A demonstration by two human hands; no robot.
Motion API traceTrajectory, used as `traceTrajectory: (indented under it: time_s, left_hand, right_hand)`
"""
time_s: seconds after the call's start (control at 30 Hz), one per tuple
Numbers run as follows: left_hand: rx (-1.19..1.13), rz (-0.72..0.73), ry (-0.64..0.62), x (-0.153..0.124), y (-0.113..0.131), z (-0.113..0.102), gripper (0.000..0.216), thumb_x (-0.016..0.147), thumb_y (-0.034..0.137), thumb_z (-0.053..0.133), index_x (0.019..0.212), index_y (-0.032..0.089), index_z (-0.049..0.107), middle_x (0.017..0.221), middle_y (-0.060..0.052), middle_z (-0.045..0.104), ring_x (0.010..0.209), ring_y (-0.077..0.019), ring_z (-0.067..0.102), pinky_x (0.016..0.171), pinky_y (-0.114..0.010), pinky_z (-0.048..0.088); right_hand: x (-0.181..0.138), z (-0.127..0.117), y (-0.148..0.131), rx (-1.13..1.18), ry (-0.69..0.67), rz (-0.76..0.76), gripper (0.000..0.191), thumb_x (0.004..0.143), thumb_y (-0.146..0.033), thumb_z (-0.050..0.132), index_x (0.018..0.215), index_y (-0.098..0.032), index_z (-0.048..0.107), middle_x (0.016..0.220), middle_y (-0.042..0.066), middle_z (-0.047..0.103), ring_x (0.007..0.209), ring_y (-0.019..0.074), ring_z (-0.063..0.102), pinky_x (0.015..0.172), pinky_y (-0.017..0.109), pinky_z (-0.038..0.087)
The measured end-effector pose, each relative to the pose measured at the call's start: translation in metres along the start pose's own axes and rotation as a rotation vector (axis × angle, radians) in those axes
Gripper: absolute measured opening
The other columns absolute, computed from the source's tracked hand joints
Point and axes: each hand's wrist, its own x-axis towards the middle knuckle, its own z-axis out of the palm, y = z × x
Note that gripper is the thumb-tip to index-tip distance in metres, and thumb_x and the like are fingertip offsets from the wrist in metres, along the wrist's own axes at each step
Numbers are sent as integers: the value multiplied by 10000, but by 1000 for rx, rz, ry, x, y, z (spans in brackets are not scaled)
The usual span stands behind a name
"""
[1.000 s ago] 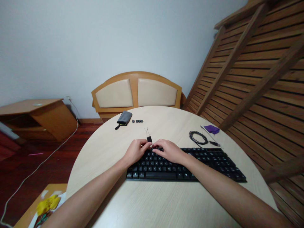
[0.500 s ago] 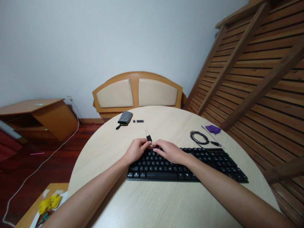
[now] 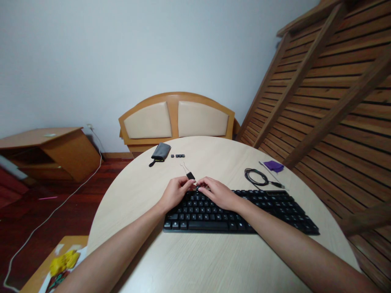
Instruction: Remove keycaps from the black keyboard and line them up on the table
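Note:
A black keyboard (image 3: 210,224) lies in front of me, with both hands over its upper left part. My left hand (image 3: 177,191) is closed on a keycap puller (image 3: 190,176), which has a black handle and thin wire prongs pointing up and away to the left. My right hand (image 3: 215,192) is closed beside it, thumb and fingers pinched around a small black keycap (image 3: 198,189) at the puller's near end. Fingers partly hide where the keycap and near wires meet.
Several loose keycaps (image 3: 180,156) sit in a row near a grey pouch (image 3: 161,151) at the back left. A coiled black cable (image 3: 255,177), a thin rod (image 3: 269,171) and a purple cloth (image 3: 274,166) lie at right. The round table's edge (image 3: 97,211) curves around.
The keycap puller has tilted further left at its far end. A black keycap now shows between my fingertips, and my right fingers have shifted slightly.

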Motion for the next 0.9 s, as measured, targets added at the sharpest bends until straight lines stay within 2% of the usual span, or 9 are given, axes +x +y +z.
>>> traceTrajectory:
  time_s: [0.47,0.67,0.9]
  left_hand:
    - [124,67,-19,-4,5,-1,440,918,490,499,696,155,678,682,-22,696,678,-175,626,630,-247,432]
    - [144,36,-5,-4,5,0,395,911,474,511,729,161,670,710,-33,711,666,-182,630,611,-260,426]
    - [30,22,1,-5,8,1,253,894,393,557,768,173,570,721,-26,707,656,-167,639,582,-246,423]
  right_hand:
    - [-3,-1,-2,212,-1,-31,389,807,-205,685,1133,-229,475,1002,35,658,936,175,633,832,324,493]
    - [-2,-1,-4,211,10,-40,335,822,-188,669,1099,-220,484,999,30,656,915,166,628,824,318,488]
    - [-2,-4,-8,190,8,-50,231,845,-211,657,1057,-215,566,1016,29,666,904,164,621,821,316,486]
